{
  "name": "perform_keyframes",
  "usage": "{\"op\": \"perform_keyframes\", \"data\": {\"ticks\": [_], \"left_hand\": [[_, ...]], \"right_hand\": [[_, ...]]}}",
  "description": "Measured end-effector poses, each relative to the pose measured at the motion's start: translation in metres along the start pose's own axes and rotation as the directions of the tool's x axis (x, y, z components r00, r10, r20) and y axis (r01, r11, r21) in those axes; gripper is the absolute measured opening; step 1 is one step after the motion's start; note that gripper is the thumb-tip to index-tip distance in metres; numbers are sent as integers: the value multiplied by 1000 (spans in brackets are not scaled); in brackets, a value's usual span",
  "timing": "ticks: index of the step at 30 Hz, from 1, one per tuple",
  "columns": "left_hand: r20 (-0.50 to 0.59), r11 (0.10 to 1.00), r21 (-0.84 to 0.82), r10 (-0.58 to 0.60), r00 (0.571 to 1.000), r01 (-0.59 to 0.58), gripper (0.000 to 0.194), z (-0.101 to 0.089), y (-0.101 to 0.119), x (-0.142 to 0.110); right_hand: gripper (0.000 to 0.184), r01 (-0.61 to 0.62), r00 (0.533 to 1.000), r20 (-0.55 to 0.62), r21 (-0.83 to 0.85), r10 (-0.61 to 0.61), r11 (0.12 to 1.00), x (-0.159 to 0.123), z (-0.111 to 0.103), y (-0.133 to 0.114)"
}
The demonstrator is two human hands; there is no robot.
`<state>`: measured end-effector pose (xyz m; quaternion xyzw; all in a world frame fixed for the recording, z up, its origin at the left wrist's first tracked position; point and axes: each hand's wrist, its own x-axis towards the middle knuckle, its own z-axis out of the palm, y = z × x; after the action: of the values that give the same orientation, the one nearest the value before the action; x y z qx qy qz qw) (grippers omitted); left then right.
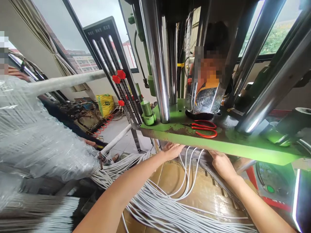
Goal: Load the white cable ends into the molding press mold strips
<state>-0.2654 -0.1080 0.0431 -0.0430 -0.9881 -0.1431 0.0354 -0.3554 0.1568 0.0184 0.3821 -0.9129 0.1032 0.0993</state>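
My left hand [173, 150] reaches under the front edge of a green machine plate [209, 142], left of three white cables [188, 161] that loop up between my hands. On the cables' right, my right hand [223, 165] reaches under the same edge. The fingertips of both hands are tucked out of sight, so their grip does not show. The cables' upper ends meet a metal block [206, 156] under the plate, partly hidden. A large bundle of white cables [155, 202] spreads below my forearms across a brown sheet [167, 174].
Red-handled pliers [205, 127] lie on the plate. Shiny steel columns [155, 61] rise from it. Plastic-wrapped cables [48, 129] hang at left near a wrapped bar [70, 79]. Another person is partly visible behind the columns, and a hand shows at far left. A green button [270, 188] glows at lower right.
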Motion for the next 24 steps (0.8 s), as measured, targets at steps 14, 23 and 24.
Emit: {"op": "perform_keyframes", "data": {"ticks": [14, 23, 24], "left_hand": [[-136, 996, 90, 23, 990, -11, 40, 2, 26, -12], [-26, 991, 133, -1, 1000, 4, 46, -7, 41, -4], [-6, 991, 131, -11, 1000, 11, 46, -10, 44, -1]], "right_hand": [[59, 83, 989, -116, -99, -95, 992, -8, 10, -10], [53, 26, 994, -97, -173, -43, 985, 13, -5, -40], [51, 16, 995, -92, -169, -31, 985, 14, -8, -43]]}}
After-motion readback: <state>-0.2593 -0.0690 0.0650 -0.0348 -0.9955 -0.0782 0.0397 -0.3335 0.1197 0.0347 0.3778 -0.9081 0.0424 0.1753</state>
